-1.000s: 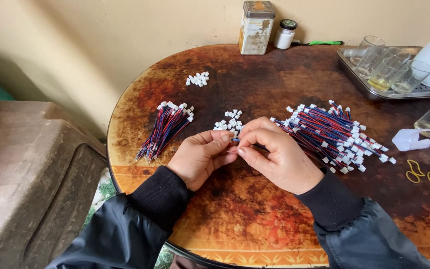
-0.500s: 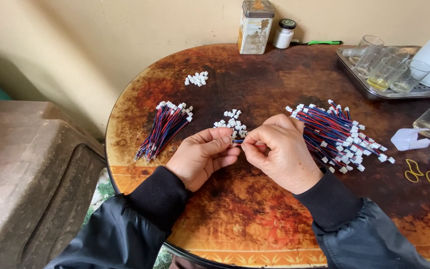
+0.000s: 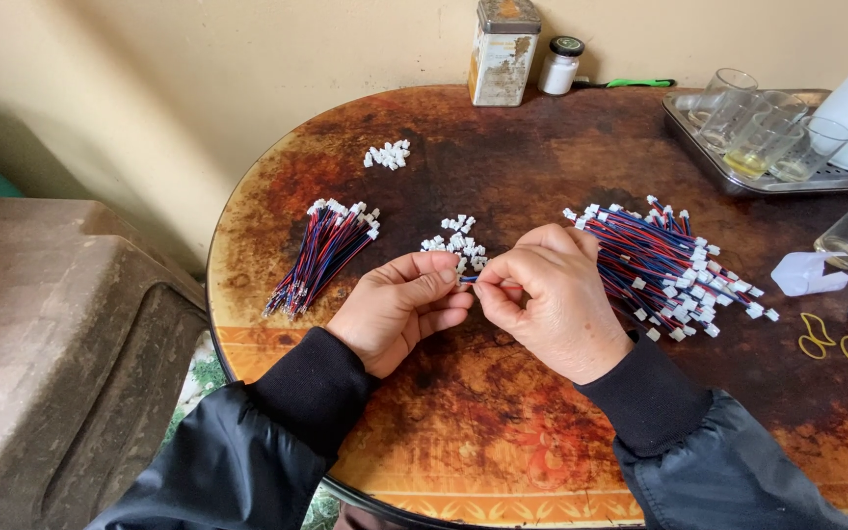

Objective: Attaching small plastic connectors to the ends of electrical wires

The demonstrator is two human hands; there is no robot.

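hands pinching a wire at mid-table

left hand (image 3: pixel 399 306) and right hand (image 3: pixel 550 294) meet fingertip to fingertip, both grasping one small wire (image 3: pixel 467 279), just in front of the loose white plugs (image 3: pixel 456 240). big wire pile (image 3: pixel 666 265) lies toward the right edge, tidy bundle (image 3: pixel 323 253) toward the left edge.

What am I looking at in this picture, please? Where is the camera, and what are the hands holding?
The camera sits on a person's head and looks down, so you see that person's own two bare hands over a round brown table. The left hand and the right hand meet and pinch a small wire piece; it is mostly hidden. To the left lies a small wire bundle, to the right a big wire pile, both red and blue with white plugs. Loose white plugs lie just behind the hands. Farther back stand a tin and a tray of glasses.
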